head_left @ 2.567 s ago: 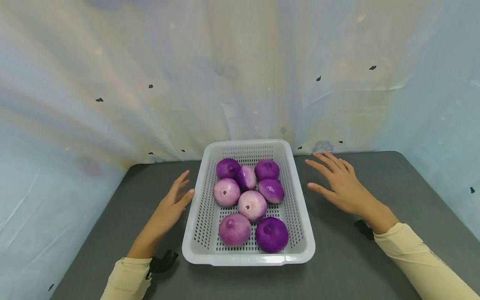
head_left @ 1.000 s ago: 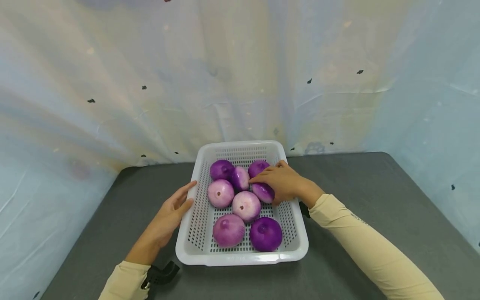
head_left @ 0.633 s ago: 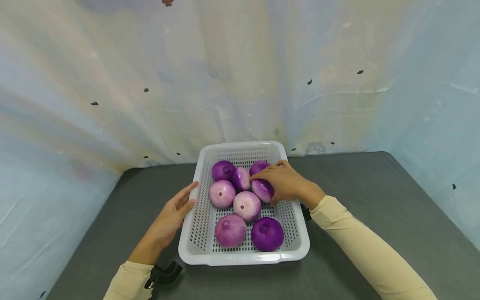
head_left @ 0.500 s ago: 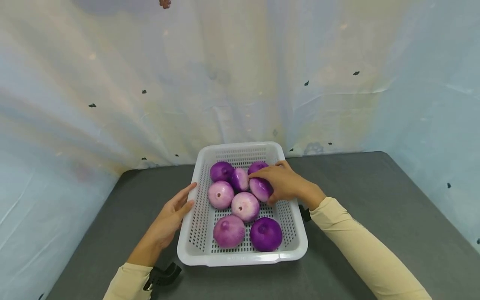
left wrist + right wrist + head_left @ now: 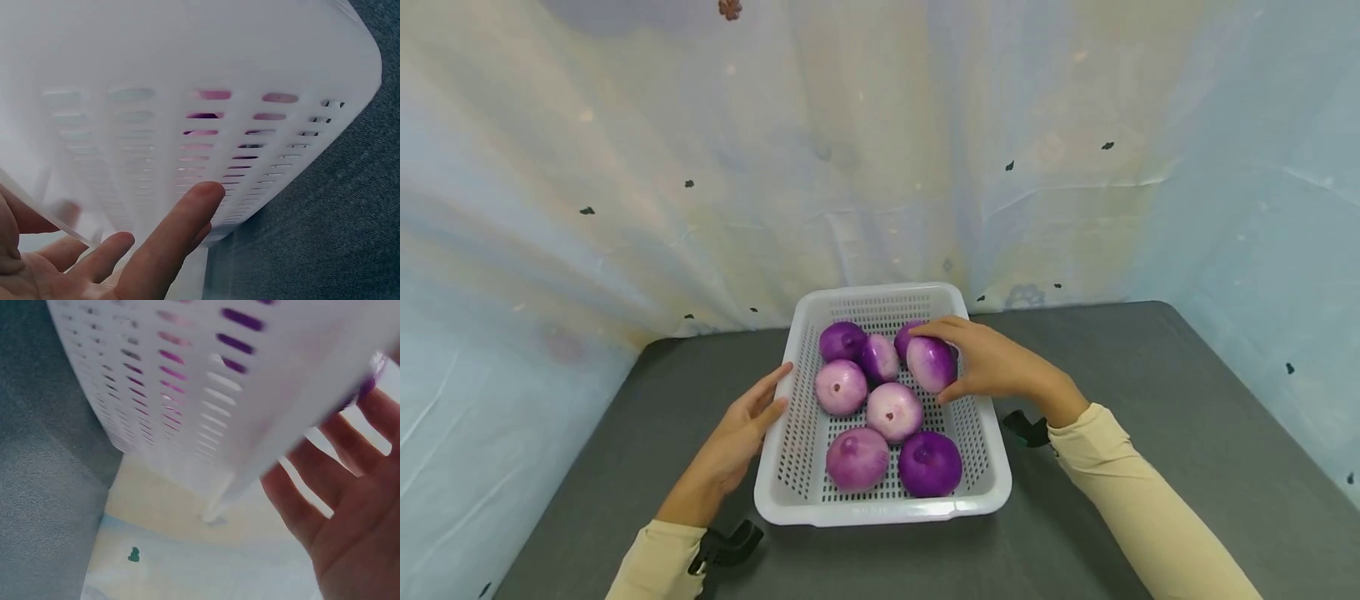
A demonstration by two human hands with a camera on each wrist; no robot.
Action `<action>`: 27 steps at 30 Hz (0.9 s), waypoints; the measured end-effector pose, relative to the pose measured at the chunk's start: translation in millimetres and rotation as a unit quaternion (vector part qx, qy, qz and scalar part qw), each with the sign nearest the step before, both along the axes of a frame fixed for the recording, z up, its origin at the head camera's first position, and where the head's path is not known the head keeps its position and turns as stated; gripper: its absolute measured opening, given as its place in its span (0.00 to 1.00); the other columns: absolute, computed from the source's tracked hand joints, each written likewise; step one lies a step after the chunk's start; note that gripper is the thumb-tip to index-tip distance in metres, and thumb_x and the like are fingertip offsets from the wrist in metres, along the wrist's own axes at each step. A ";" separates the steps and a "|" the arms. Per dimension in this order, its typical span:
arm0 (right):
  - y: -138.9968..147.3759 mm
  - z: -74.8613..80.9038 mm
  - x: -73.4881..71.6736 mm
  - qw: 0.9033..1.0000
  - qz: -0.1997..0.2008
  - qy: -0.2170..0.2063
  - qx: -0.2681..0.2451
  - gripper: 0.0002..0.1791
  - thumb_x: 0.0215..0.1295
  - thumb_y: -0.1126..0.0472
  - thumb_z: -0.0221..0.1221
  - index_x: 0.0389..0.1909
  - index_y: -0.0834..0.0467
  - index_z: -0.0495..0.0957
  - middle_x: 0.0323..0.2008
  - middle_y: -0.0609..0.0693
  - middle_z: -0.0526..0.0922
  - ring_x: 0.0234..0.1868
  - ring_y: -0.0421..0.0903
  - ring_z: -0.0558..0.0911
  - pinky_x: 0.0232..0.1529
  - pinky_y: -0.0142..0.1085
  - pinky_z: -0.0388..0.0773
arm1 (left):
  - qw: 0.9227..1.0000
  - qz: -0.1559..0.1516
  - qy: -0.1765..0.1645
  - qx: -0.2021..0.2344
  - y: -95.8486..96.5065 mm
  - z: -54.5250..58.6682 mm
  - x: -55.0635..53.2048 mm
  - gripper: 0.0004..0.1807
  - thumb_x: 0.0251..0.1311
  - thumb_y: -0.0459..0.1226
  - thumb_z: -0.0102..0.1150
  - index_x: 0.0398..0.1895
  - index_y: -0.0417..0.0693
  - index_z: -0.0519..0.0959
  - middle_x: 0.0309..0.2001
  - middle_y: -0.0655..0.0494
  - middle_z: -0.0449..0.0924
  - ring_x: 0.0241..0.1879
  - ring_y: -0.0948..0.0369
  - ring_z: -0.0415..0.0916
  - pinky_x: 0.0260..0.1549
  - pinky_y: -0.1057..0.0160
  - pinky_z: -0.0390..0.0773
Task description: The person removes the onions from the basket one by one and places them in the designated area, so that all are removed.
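In the head view, my right hand point(image 5: 996, 358) holds a red onion point(image 5: 932, 364) between thumb and fingers, tilted with its pale side towards the left. It is raised over the right side of a white plastic basket point(image 5: 895, 513). Only a sliver of this onion shows in the right wrist view, beside the right fingers point(image 5: 319, 472). My left hand point(image 5: 733, 437) is at the basket's left rim, thumb and index finger on top. In the left wrist view, other fingers point(image 5: 172, 234) reach under the rim along the slotted wall.
Several more red onions lie in the basket, among them a dark one point(image 5: 930, 464) and a lighter one point(image 5: 857, 460) at the front. One onion point(image 5: 906, 337) is partly hidden behind the right hand. A dark grey tabletop point(image 5: 1075, 500) meets a pale patterned curtain point(image 5: 880, 167).
My right hand came in from beside the basket, took hold of a red onion, then lifted it slightly and tilted it. The left hand moved onto the left rim and stays there.
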State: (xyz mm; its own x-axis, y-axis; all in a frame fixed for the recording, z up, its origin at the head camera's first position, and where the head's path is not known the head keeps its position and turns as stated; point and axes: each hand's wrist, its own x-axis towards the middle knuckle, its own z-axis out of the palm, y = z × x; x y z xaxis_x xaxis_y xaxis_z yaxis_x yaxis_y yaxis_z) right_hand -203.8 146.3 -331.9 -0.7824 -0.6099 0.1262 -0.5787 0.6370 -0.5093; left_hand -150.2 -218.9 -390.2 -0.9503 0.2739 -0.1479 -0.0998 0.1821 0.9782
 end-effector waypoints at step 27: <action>35.8 3.0 38.2 0.989 -0.056 -0.019 -0.135 0.52 0.49 0.49 0.77 0.75 0.43 0.61 0.69 0.50 0.61 0.64 0.49 0.71 0.57 0.49 0.77 | 0.999 0.009 -0.032 0.042 -10.6 6.1 -8.0 0.33 0.77 0.44 0.46 0.80 0.60 0.50 0.78 0.49 0.53 0.52 0.67 0.79 0.43 0.58 0.83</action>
